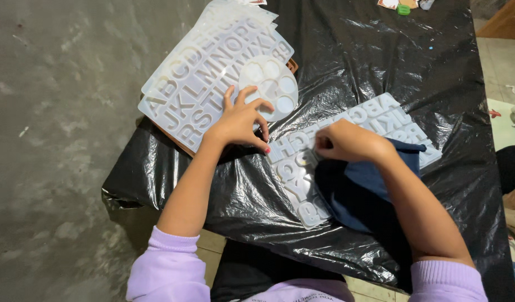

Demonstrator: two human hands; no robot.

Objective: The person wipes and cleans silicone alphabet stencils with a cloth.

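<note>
Our left hand (241, 120) lay spread with loose fingers on the edge of the clear alphabet mould (302, 168), seemingly to pin it flat on the black plastic sheet (380, 61) covering the table. Our right hand (349, 142) was bunched tight around a dark blue cloth (361, 193), pressing it onto the mould's letter cavities. More letter moulds (207, 78) sat stacked just beyond, a small round-cavity mould (271, 89) on top.

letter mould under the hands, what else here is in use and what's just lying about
In use: letter mould, dark blue cloth in the right hand, left hand holding the mould's corner.

Lying about: stack of moulds, round mould, small green thing.
</note>
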